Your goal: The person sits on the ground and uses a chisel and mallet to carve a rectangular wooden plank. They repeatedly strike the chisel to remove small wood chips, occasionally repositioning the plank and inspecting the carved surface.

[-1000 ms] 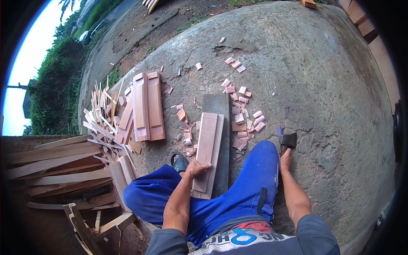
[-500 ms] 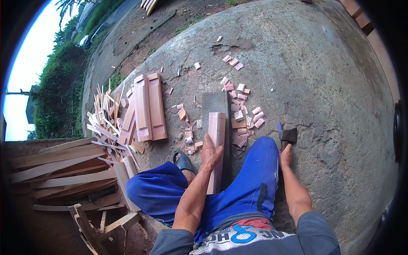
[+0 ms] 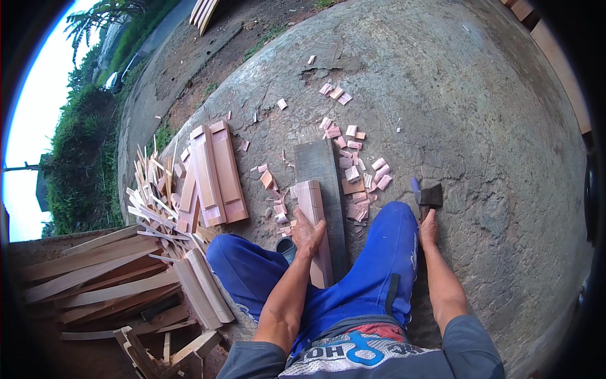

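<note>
My left hand (image 3: pixel 308 230) grips a pinkish wooden plank (image 3: pixel 309 192), which rests on a dark board (image 3: pixel 309 158) between my legs. Lines cross the plank near its far end. To the right of my right knee, my right hand (image 3: pixel 429 224) is closed on the handle of a hatchet with a dark head (image 3: pixel 430 196); a short purple handle (image 3: pixel 415 185) shows just left of that head. Small cut wood blocks (image 3: pixel 382 172) lie scattered on both sides of the board.
At the left are two stepped planks (image 3: pixel 214 170) beside a pile of thin offcuts (image 3: pixel 151 196), and longer boards (image 3: pixel 95 259) lie lower left. Cracked concrete (image 3: pixel 492 158) surrounds me. Beyond are a path (image 3: pixel 170 57) and greenery (image 3: pixel 76 158); wooden panels (image 3: pixel 555 69) stand at the upper right.
My left hand has moved up along the plank, which turned from lying flat with stepped faces to a narrower block and shifted slightly left. My left knee has risen; the view has tilted slightly.
</note>
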`<state>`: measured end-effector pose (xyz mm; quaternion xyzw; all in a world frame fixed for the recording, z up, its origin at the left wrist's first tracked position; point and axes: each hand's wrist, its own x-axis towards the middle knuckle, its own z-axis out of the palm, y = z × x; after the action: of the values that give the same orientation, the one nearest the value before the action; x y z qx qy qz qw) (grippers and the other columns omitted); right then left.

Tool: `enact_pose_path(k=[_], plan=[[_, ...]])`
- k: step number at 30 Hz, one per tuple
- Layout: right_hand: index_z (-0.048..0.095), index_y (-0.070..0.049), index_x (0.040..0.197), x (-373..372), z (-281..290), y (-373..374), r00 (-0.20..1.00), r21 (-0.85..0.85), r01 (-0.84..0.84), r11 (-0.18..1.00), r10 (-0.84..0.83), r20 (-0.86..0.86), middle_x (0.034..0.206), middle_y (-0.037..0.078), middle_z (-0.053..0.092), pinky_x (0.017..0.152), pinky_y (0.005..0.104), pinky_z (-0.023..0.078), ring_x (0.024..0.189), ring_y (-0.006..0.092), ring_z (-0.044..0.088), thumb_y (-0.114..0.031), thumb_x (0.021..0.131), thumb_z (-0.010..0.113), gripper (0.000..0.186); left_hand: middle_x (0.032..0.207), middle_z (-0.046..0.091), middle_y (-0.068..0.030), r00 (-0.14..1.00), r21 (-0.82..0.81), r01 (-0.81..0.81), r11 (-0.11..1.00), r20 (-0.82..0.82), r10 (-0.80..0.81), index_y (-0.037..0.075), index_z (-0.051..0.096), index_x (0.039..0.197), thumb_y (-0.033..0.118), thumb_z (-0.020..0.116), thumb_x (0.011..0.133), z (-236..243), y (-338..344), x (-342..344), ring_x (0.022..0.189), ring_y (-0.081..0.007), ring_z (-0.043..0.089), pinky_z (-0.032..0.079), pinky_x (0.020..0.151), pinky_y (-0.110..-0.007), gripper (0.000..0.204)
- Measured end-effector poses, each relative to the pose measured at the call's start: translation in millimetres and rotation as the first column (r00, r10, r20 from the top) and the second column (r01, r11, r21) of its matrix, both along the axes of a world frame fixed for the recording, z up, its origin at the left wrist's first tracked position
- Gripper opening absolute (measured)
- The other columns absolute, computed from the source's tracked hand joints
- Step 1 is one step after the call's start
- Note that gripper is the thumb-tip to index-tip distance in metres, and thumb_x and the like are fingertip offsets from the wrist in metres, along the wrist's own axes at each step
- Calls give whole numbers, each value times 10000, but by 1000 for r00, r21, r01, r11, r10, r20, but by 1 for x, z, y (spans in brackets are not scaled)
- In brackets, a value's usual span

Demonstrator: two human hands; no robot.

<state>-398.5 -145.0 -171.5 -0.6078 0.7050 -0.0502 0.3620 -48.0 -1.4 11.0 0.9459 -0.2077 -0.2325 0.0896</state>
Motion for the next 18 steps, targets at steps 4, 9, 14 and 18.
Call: enact_pose_path(k=[4, 9, 14, 18], plan=[[419, -49, 1260, 2, 11, -3, 1000, -3, -24, 1000, 24, -16, 1177, 301, 648, 919, 556, 488, 1127, 516, 615, -132, 859, 806, 564, 1175, 665, -297, 1000, -97, -15, 995, 12, 17, 58, 301, 1507, 401, 760, 784, -10, 5, -2, 1037, -497, 681, 526, 924, -559, 922], [442, -30, 1261, 0, 30, -3, 998, -12, -32, 999, 31, -57, 1096, 315, 669, 895, 565, 495, 1058, 521, 643, -178, 827, 813, 590, 1311, 535, -323, 996, -330, 90, 940, 23, -87, -28, 296, 1500, 253, 781, 787, -30, 14, 2, 1191, -487, 586, 477, 1035, -520, 907], [562, 7, 1151, 34, 114, -29, 1000, -45, -1, 999, 2, 3, 1030, 289, 679, 850, 506, 513, 1004, 473, 674, -183, 780, 813, 486, 1386, 464, -350, 996, -485, 44, 874, -49, -78, -90, 263, 1515, 152, 802, 767, -47, 20, 4, 1313, -500, 480, 385, 1151, -494, 953], [583, 11, 1081, 87, 194, -25, 994, -188, -28, 982, 47, 99, 914, 235, 682, 783, 483, 520, 871, 422, 682, -188, 784, 809, 423, 1485, 395, -341, 995, -587, 101, 803, 61, -80, -96, 211, 1549, 193, 807, 801, -63, 22, 5, 1418, -488, 384, 294, 1223, -495, 999]])
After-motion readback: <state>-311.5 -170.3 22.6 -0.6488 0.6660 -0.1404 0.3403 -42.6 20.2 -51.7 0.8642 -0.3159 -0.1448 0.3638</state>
